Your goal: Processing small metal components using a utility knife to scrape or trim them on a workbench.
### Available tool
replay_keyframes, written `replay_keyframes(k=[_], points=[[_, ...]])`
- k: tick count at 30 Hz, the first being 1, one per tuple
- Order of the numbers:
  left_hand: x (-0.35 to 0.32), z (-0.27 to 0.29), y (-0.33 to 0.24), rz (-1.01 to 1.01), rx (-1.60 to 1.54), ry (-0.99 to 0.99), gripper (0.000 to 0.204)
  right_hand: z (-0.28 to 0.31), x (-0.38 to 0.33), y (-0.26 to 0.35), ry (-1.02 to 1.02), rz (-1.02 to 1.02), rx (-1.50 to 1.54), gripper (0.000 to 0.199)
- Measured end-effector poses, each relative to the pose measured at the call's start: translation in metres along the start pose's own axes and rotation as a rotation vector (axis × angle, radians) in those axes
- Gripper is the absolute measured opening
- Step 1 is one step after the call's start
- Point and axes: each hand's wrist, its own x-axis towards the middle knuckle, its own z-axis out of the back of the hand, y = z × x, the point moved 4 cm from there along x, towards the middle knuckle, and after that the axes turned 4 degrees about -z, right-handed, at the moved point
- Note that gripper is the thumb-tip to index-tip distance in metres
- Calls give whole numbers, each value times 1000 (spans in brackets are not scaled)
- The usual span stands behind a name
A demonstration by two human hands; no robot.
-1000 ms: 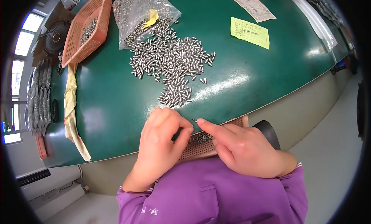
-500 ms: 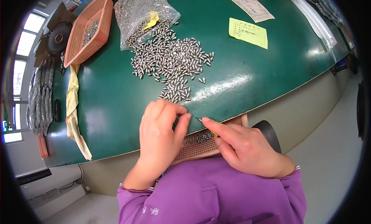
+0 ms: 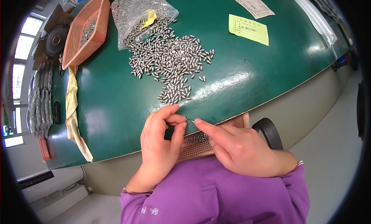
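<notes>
Metal pins [image 3: 170, 61], small and silvery, lie in a loose heap on the green table [image 3: 247, 77], spilling from the mouth of a clear plastic bag [image 3: 141, 11] at the far side of the heap. One single pin [image 3: 190, 120] sits between the two hands at the table's near edge, just nearer than the heap's closest pins. The left hand [image 3: 160, 145] has its fingers curled together, pinching the pin's left end between thumb and fingertips. The right hand [image 3: 239, 148] points its forefinger at the pin's right end, touching it, the other fingers folded under. Below the hands, against the table's edge, a perforated brown tray [image 3: 201, 145] holds more pins in its holes. Left of the heap stands an orange basket [image 3: 87, 31]; right of it lies a yellow slip [image 3: 248, 29].
</notes>
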Motion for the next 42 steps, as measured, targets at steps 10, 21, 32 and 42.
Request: replay_keyframes(k=[10, 21, 32, 42], points=[[1, 0, 7, 10, -39, 13, 39, 6, 11, 1, 45, 17, 114, 55], [2, 12, -14, 10, -59, 286, 38, 4, 1, -9, 63, -12, 249, 51], [30, 3, -4, -260, 371, -80, 17, 3, 0, -9, -9, -17, 170, 50], [12, 1, -8, -174, 207, 41, 19, 1, 2, -3, 17, 19, 54, 53]])
